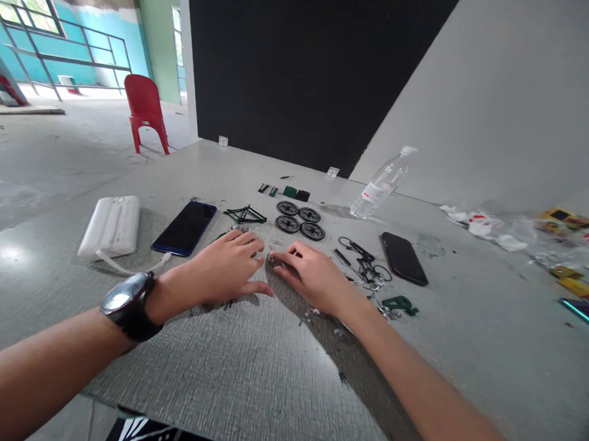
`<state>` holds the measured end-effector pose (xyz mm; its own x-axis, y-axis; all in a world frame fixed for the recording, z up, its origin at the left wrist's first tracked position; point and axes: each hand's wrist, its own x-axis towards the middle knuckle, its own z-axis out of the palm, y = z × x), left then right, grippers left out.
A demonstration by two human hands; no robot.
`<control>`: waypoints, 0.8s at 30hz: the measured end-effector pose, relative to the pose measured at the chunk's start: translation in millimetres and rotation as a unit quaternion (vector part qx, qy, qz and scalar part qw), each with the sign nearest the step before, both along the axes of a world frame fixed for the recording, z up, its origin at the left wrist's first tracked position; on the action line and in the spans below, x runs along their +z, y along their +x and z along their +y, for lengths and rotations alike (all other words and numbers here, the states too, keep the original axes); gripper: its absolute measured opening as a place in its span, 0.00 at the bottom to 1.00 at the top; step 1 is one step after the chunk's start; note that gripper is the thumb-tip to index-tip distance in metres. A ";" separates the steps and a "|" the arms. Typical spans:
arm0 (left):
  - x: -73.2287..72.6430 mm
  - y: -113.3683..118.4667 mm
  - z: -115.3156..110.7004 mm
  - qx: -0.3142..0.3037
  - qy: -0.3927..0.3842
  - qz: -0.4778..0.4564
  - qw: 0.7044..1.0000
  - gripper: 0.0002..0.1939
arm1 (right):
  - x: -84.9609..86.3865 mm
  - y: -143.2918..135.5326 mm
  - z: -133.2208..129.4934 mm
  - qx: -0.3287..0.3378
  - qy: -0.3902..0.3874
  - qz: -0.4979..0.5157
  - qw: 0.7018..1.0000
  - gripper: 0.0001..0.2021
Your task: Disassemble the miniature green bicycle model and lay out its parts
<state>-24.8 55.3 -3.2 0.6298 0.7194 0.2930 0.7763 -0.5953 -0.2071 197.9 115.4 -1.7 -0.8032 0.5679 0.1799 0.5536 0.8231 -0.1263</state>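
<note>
The right hand (314,275) bends its fingertips to a tiny silvery part (271,258) (gripped or not, I cannot tell), nearer than the spoked wheels (287,224); the left hand (233,266), fingers apart, could knock the miniature bicycle frame (246,215) if swept forward.

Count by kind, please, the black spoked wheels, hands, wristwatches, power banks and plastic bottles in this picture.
Black spoked wheels: 4
Left hand and right hand: 2
Wristwatch: 1
Power bank: 1
Plastic bottle: 1
Total: 9
</note>
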 end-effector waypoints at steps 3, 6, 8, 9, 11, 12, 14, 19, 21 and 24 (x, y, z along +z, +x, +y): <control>-0.2 -0.1 -0.3 0.002 -0.002 0.000 1.000 0.33 | 0.4 -0.3 -0.5 0.000 -0.004 0.001 1.000 0.20; 0.1 -0.3 -0.5 0.003 -0.003 0.002 1.000 0.32 | 0.0 -0.1 -0.9 0.003 -0.010 0.005 1.000 0.20; 0.2 -0.3 -0.4 0.003 -0.005 0.003 1.000 0.33 | -0.3 0.2 -1.0 0.005 -0.012 0.007 1.000 0.20; 0.3 -0.3 -0.4 0.003 -0.007 0.002 1.000 0.33 | -0.4 0.2 -1.1 0.006 -0.013 0.007 1.000 0.20; 0.5 -0.1 -0.4 0.002 -0.008 0.000 1.000 0.33 | -0.1 0.2 -1.3 0.005 -0.012 0.005 1.000 0.20; 0.7 0.1 -0.4 0.002 -0.010 0.001 1.000 0.33 | 0.2 0.1 -1.4 0.005 -0.012 0.004 1.000 0.20; 1.2 0.4 -0.6 0.005 -0.013 0.007 1.000 0.32 | 0.9 -0.2 -1.7 0.005 -0.013 0.003 1.000 0.20; 2.1 0.7 -0.7 0.006 -0.011 0.011 1.000 0.32 | 2.1 -0.5 -1.9 0.004 -0.017 0.003 1.000 0.20; 1.9 0.5 -0.5 0.005 -0.009 0.010 1.000 0.33 | 2.1 -0.5 -2.0 0.004 -0.016 0.003 1.000 0.20; 1.2 0.5 -0.4 0.004 -0.007 0.006 1.000 0.33 | 2.1 -0.6 -2.0 0.006 -0.012 0.006 1.000 0.20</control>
